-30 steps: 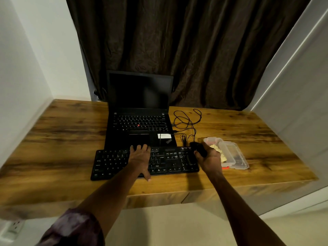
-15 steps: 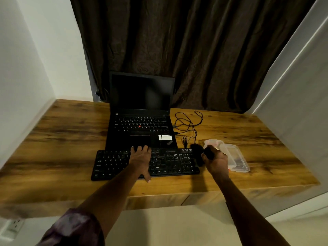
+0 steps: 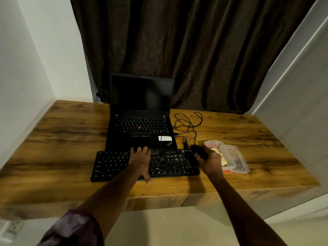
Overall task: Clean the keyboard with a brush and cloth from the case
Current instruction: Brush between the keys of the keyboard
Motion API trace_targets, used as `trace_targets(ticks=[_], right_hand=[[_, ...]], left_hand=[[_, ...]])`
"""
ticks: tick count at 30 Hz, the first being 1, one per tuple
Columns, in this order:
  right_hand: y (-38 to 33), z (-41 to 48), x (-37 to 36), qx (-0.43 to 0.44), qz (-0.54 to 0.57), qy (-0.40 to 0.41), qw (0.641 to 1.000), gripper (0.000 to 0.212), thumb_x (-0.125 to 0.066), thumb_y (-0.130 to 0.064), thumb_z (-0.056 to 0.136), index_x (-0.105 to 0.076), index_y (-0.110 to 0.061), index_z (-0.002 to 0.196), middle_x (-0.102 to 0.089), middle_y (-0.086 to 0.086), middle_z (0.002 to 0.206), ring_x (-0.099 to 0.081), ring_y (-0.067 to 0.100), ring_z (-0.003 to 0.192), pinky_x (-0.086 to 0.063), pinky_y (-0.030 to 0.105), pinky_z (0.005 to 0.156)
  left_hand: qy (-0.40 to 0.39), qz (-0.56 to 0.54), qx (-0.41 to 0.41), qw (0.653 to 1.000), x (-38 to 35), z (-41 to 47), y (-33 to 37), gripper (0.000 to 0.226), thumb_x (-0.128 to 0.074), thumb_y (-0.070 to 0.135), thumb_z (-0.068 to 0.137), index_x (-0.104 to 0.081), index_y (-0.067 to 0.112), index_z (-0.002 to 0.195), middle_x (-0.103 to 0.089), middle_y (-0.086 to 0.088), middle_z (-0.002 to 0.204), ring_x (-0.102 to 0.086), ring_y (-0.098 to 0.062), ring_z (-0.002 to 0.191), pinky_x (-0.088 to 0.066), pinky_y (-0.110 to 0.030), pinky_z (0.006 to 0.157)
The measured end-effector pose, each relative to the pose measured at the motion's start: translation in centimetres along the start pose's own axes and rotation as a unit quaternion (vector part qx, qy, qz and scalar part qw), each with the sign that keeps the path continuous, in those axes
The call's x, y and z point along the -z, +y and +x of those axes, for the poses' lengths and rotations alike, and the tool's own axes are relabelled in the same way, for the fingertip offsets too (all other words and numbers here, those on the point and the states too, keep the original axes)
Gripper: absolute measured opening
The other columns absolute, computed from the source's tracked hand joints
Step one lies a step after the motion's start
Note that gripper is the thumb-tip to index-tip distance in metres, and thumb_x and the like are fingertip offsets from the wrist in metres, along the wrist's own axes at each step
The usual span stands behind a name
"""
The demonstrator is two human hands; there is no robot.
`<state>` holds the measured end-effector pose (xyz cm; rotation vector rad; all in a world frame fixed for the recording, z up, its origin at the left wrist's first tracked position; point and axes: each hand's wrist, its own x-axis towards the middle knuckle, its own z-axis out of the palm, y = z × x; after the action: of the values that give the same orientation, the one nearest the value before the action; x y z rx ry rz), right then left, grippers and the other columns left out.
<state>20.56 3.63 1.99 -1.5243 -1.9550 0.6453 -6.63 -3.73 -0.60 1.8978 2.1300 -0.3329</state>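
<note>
Since a second ago the right hand (image 3: 211,162) has edged a little from the keyboard's (image 3: 170,165) right end towards the case (image 3: 236,159); the left hand (image 3: 140,161) has stayed put.

The left hand lies flat, fingers spread, on the middle of the keyboard, which sits near the desk's (image 3: 71,139) front edge. The right hand grips a dark object (image 3: 200,152), too dim to identify, above the keyboard's right end. Just beside it, the clear case holds a yellow cloth (image 3: 220,156). Behind the keyboard stands an open laptop (image 3: 140,125), with a cable (image 3: 188,124) coiled to its right.

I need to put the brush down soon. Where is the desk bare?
Left of the laptop and keyboard, out to the wall, the desk is bare; also right of the case. Crowded between laptop and case: cable, right hand holding the brush.
</note>
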Motion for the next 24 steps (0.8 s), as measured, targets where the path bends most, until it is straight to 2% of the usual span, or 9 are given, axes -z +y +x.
trace_targets(ticks=[3, 6, 10, 11, 14, 16, 20, 24], right_hand=[[0.6, 0.1, 1.0, 0.009, -0.047, 0.028, 0.998, 0.025, -0.070, -0.018, 0.090, -0.065, -0.012, 0.113, -0.073, 0.008, 0.093, -0.070, 0.025, 0.086, -0.058, 0.033, 0.072], [-0.5, 0.2, -0.1, 0.025, -0.037, 0.000, 0.999, 0.032, -0.068, -0.026, 0.089, -0.061, -0.023, 0.120, -0.071, 0.002, 0.104, -0.068, 0.019, 0.094, -0.061, 0.038, 0.078], [0.5, 1.7, -3.4, 0.013, -0.020, -0.056, 0.998, 0.059, -0.060, -0.064, 0.077, -0.053, -0.039, 0.131, -0.064, 0.001, 0.117, -0.062, 0.020, 0.106, -0.059, 0.040, 0.083], [-0.1, 1.6, -3.5, 0.012, -0.015, -0.062, 0.998, 0.060, -0.061, -0.065, 0.078, -0.053, -0.040, 0.131, -0.064, 0.001, 0.117, -0.062, 0.020, 0.106, -0.060, 0.039, 0.083], [-1.8, 0.9, -1.8, 0.017, 0.002, -0.040, 0.999, 0.038, -0.071, -0.029, 0.088, -0.062, -0.021, 0.124, -0.070, 0.006, 0.110, -0.067, 0.019, 0.100, -0.059, 0.030, 0.081], [-0.8, 0.8, -0.4, 0.023, 0.000, -0.005, 1.000, 0.032, -0.069, -0.016, 0.090, -0.062, -0.014, 0.121, -0.072, 0.008, 0.107, -0.068, 0.019, 0.096, -0.058, 0.032, 0.081], [1.0, 1.2, 0.5, 0.014, -0.044, 0.014, 0.999, 0.029, -0.067, -0.024, 0.092, -0.060, -0.018, 0.120, -0.071, 0.009, 0.102, -0.068, 0.026, 0.094, -0.060, 0.044, 0.078], [0.7, 2.2, -1.6, 0.027, -0.040, -0.017, 0.999, 0.045, -0.055, -0.055, 0.083, -0.055, -0.033, 0.123, -0.065, 0.002, 0.109, -0.063, 0.025, 0.099, -0.059, 0.045, 0.080]], left_hand=[[0.000, -0.003, -0.001, 1.000, 0.0, 0.0, 0.0, 0.139, -0.088, 0.058, 0.057, -0.007, 0.010, 0.159, -0.016, -0.010, 0.161, -0.017, -0.033, 0.147, -0.010, -0.059, 0.121], [-0.002, -0.002, 0.000, 1.000, 0.1, 0.1, 0.0, 0.140, -0.089, 0.058, 0.056, -0.007, 0.009, 0.158, -0.016, -0.010, 0.160, -0.017, -0.033, 0.147, -0.010, -0.059, 0.121], [-0.004, -0.002, 0.001, 1.000, 0.1, 0.0, 0.0, 0.140, -0.089, 0.058, 0.056, -0.006, 0.009, 0.158, -0.014, -0.010, 0.162, -0.015, -0.033, 0.148, -0.009, -0.058, 0.121], [-0.004, -0.005, 0.003, 1.000, 0.1, 0.0, 0.0, 0.140, -0.089, 0.057, 0.056, -0.006, 0.009, 0.159, -0.014, -0.010, 0.162, -0.015, -0.033, 0.148, -0.009, -0.058, 0.122], [-0.002, -0.011, 0.004, 1.000, 0.1, 0.0, 0.0, 0.140, -0.089, 0.057, 0.056, -0.006, 0.010, 0.159, -0.013, -0.010, 0.162, -0.014, -0.033, 0.149, -0.008, -0.058, 0.122], [-0.001, -0.012, 0.002, 1.000, 0.0, 0.1, 0.0, 0.140, -0.089, 0.057, 0.056, -0.006, 0.010, 0.159, -0.014, -0.010, 0.162, -0.014, -0.033, 0.149, -0.008, -0.058, 0.122], [0.004, -0.012, 0.003, 1.000, -0.2, 0.2, 0.0, 0.140, -0.089, 0.058, 0.055, -0.007, 0.011, 0.158, -0.015, -0.010, 0.162, -0.015, -0.033, 0.148, -0.008, -0.058, 0.122], [0.001, -0.010, 0.002, 1.000, -0.1, 0.2, 0.0, 0.140, -0.089, 0.058, 0.055, -0.007, 0.011, 0.158, -0.014, -0.010, 0.161, -0.015, -0.032, 0.148, -0.008, -0.059, 0.122]])
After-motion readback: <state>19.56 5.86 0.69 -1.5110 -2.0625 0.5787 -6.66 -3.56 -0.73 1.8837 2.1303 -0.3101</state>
